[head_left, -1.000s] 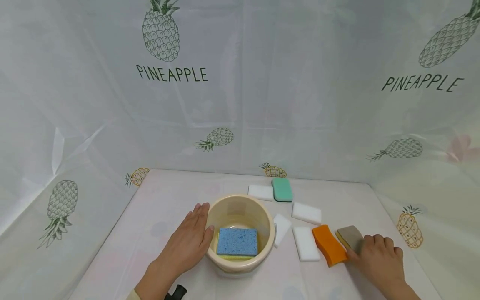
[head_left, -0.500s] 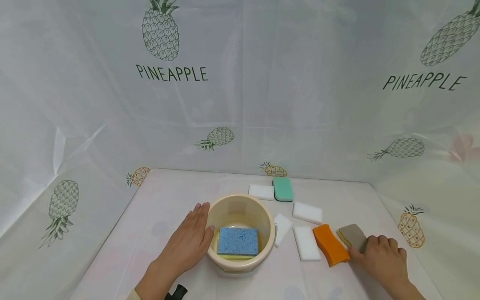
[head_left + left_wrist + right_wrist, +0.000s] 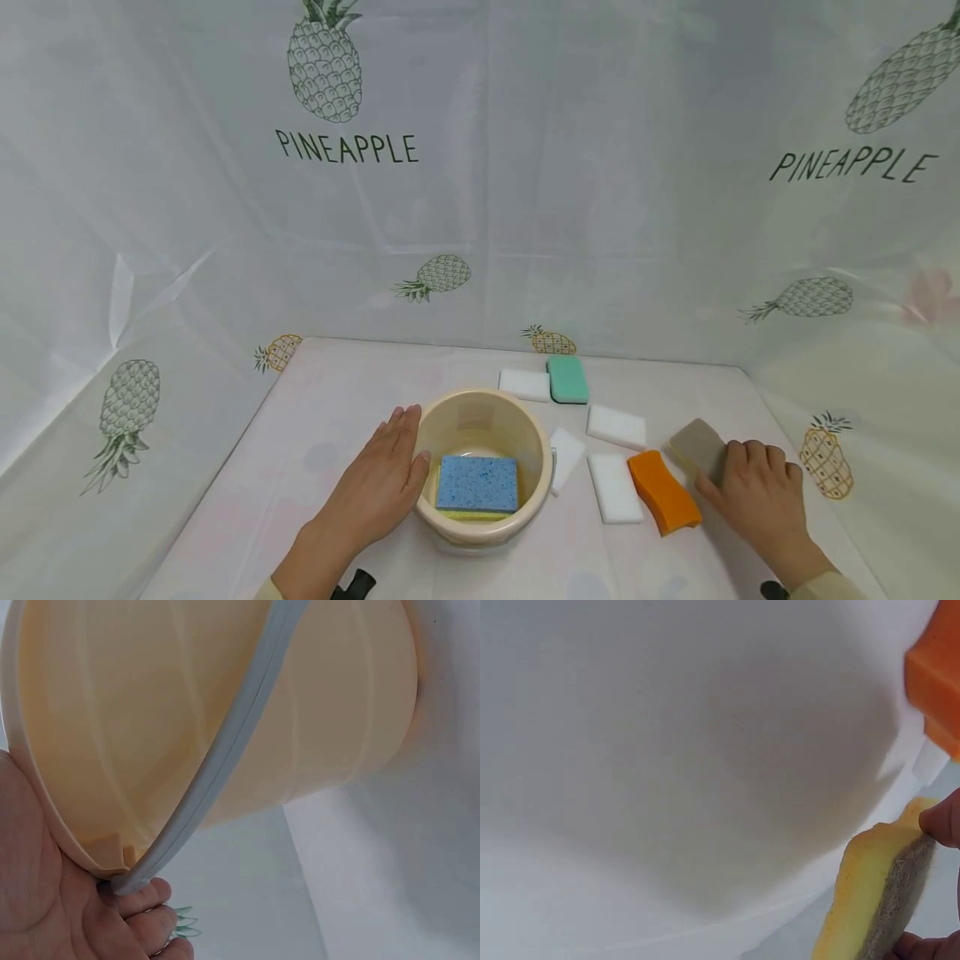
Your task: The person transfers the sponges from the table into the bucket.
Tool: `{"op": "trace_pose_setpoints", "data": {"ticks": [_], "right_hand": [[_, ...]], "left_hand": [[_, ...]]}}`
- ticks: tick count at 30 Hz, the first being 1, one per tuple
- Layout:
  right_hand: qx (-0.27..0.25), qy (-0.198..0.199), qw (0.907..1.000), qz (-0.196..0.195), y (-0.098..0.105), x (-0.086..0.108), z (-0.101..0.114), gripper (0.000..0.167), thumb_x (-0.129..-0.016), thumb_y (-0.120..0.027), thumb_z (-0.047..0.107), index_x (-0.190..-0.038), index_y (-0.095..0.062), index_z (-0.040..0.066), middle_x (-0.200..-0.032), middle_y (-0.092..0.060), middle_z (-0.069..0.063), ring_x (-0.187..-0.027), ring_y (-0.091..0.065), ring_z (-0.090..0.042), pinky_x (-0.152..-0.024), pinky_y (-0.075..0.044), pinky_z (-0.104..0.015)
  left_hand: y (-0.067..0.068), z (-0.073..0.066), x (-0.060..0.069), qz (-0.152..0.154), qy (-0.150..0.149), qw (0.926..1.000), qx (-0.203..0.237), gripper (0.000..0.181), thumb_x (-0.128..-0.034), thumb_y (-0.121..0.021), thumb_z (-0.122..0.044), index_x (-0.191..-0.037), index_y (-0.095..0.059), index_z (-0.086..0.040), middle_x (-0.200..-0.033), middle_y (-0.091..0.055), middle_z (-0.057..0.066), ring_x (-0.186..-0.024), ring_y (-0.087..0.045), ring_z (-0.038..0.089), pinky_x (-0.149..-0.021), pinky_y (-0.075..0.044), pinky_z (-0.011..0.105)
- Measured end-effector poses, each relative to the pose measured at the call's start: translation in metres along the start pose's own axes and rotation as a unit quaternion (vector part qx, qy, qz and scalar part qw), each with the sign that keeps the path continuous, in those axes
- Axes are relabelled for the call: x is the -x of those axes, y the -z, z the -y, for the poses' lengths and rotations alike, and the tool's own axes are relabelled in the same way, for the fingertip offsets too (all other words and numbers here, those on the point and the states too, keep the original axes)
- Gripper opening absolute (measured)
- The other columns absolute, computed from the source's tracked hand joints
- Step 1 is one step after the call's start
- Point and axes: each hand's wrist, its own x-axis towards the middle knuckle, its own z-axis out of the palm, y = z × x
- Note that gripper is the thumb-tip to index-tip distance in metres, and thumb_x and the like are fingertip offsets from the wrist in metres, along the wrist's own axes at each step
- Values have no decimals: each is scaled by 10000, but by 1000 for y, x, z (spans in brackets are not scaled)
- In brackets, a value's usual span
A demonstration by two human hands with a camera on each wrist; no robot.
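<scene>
The left hand [image 3: 375, 482] touches the cream bucket [image 3: 480, 429] at its nine o'clock; inside lies a blue sponge [image 3: 477, 482]. Toward three o'clock, the right hand [image 3: 763, 492] grips a grey sponge [image 3: 699, 447].

Diffuse light, dim wrist views, soft shadows

Facing me, pale grey-white sheeting [image 3: 622, 208], hung as back wall and down both sides. Dark green pineapple outlines [image 3: 324, 71] printed across it; PINEAPPLE lettering [image 3: 347, 147] at upper left, again, slanting, at upper right of my view. Smaller yellow pineapples [image 3: 827, 458] low down on left, back and right. Pink patch [image 3: 932, 298] far right. Vertical fold line [image 3: 487, 167] down middle; sharp creases [image 3: 120, 300] to my left. Below me, whitish tabletop [image 3: 360, 375], faint pink and blue-grey blotches [image 3: 322, 456] showing. Light soft, diffuse; sheeting brighter at lower left, greyer toward top.
</scene>
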Motion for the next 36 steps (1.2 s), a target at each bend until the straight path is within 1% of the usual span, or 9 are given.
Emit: {"op": "trace_pose_setpoints", "data": {"ticks": [3, 5, 8, 13, 18, 24, 28, 31, 36], "right_hand": [[2, 113, 9999, -6, 1, -7, 4, 595, -754, -769, 406, -981, -561, -103, -958, -582, -322, -913, -514, -521, -650, -408, -598], [2, 155, 9998, 87, 4, -12, 9, 616, -770, -766, 393, -1046, -558, -117, -1020, -576, -342, -970, -498, -539, -694, -416, -626], [-65, 271, 9995, 133, 7, -20, 16, 650, -781, -773, 389, -1119, -557, -122, -1081, -577, -348, -1023, -488, -545, -748, -430, -651], [-246, 549, 9982, 55, 11, -34, 30, 659, -782, -785, 397, -1156, -565, -99, -1122, -593, -320, -1047, -493, -522, -787, -435, -656], [-367, 758, 9964, 109, 16, -46, 47, 684, -788, -838, 381, -1196, -564, -95, -1160, -591, -306, -1077, -489, -512, -831, -443, -666], [-487, 1182, 9916, -198, 24, -60, 69, 633, -792, -793, 367, -1185, -583, -83, -1132, -609, -275, -1057, -515, -490, -801, -465, -632], [-485, 1326, 9898, -200, 32, -70, 87, 627, -804, -773, 383, -1199, -587, -68, -1140, -612, -252, -1069, -518, -467, -811, -474, -614], [-516, 1458, 9877, -220, 40, -78, 101, 627, -816, -769, 396, -1207, -590, -60, -1146, -619, -242, -1067, -525, -455, -811, -481, -599], [-591, 1828, 9804, -439, 57, -94, 126, 615, -830, -736, 423, -1189, -613, -61, -1126, -636, -243, -1035, -552, -450, -783, -494, -570]], "left_hand": [[0, 0, 0, -4, -3, 10000, -45, 649, -1099, -519, -295, -1601, -352, 81, -1653, -409, 225, -1571, -343, 371, -1283, -316, 545], [1, -1, 0, 12, 7, 10000, -96, 650, -1099, -512, -299, -1602, -350, 79, -1658, -399, 226, -1574, -335, 373, -1284, -313, 547], [2, -2, 0, 10, -14, 9999, -121, 645, -1103, -502, -303, -1603, -351, 76, -1665, -386, 230, -1578, -327, 379, -1286, -307, 555], [3, -3, 0, -2, -78, 9998, -162, 642, -1111, -494, -303, -1609, -342, 72, -1671, -373, 231, -1583, -315, 378, -1287, -303, 556], [2, -2, -1, 37, -82, 9997, -213, 651, -1112, -490, -312, -1610, -333, 76, -1671, -369, 236, -1587, -305, 377, -1290, -298, 555], [3, -3, -1, 137, -54, 9996, -255, 655, -1113, -487, -315, -1614, -325, 74, -1672, -364, 241, -1592, -292, 377, -1299, -276, 553], [4, -3, -1, 209, -25, 9993, -309, 658, -1116, -477, -322, -1621, -314, 68, -1681, -350, 234, -1597, -281, 374, -1305, -264, 552], [4, -4, -1, 253, 4, 9991, -353, 662, -1119, -469, -329, -1626, -304, 64, -1688, -339, 229, -1601, -272, 371, -1307, -259, 552], [5, -4, -1, 271, 16, 9989, -374, 667, -1118, -468, -331, -1630, -295, 62, -1688, -339, 229, -1601, -270, 370, -1308, -257, 552]]}}
